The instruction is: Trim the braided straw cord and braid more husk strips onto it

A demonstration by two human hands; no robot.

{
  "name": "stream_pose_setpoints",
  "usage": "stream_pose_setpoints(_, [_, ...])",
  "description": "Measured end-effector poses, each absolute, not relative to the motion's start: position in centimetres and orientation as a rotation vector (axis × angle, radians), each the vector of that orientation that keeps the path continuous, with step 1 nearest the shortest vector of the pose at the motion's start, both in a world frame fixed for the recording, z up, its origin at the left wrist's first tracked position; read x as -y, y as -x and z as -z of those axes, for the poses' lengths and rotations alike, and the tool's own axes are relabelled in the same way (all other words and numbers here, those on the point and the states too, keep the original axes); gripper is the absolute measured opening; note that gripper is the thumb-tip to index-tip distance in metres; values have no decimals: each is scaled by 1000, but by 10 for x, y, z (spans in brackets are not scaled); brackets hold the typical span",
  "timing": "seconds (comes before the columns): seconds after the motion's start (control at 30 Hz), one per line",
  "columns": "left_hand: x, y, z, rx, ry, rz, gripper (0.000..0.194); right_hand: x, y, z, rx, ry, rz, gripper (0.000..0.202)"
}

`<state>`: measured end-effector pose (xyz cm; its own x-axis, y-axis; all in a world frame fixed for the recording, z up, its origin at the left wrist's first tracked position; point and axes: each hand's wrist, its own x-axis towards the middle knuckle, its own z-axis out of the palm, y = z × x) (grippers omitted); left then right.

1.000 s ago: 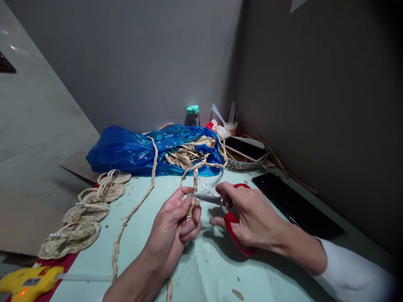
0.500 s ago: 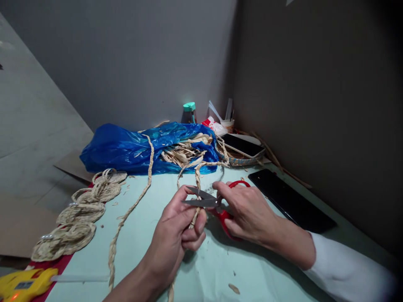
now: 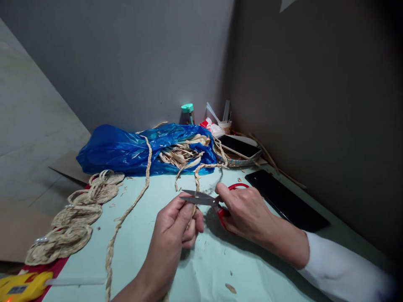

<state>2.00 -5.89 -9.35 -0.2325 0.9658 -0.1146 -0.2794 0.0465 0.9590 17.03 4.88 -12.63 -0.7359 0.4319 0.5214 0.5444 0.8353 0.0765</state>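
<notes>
My left hand (image 3: 178,228) is closed around a braided straw cord (image 3: 197,180), pinching it between thumb and fingers. Scissors (image 3: 201,200) with red handles are in my right hand (image 3: 248,209), whose fingers sit in the loops. Their blades lie across the cord just above my left fingertips, with only a narrow gap between them. Beyond the blades the cord runs up over the tabletop to a blue plastic bag (image 3: 107,147) stuffed with dry straw strips (image 3: 178,155). Another length of braid hangs from the bag and runs down the left side of the table.
Woven straw pieces (image 3: 77,214) lie in a row on a red strip at the left. A yellow glue gun (image 3: 23,287) with a clear stick is at the lower left. On the right are a black slab (image 3: 283,199) and a phone (image 3: 239,146) on a basket (image 3: 242,161). A green-lidded jar (image 3: 187,111) stands behind.
The scissor blades have come closer together on the cord. The whole view has shifted slightly; both hands keep nearly the same place and grip.
</notes>
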Motion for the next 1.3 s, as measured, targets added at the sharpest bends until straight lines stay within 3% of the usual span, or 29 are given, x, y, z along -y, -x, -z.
stream_pose_setpoints(0.13, [57,-18,92,-1183,-795,-1408,18,-52,-172,126,2566,758,207,16])
stream_pose_setpoints(0.3, [53,-10,88,-1182,-744,-1386,24,-59,-171,117,2429,886,-296,3])
stream_pose_setpoints(0.7, [25,13,83,-1210,-813,-1450,21,-58,-166,109,1962,901,-1303,33])
stream_pose_setpoints(0.97, [-6,41,51,-1765,-1607,-1428,14,-59,-152,104,1437,802,-1809,48])
stream_pose_setpoints(1.1, [-11,34,57,-1733,-1823,-1346,14,-68,-136,92,1081,673,-1965,50])
stream_pose_setpoints(1.3, [-4,14,78,-1685,-1878,-1241,17,-87,-130,86,1042,684,-1856,38])
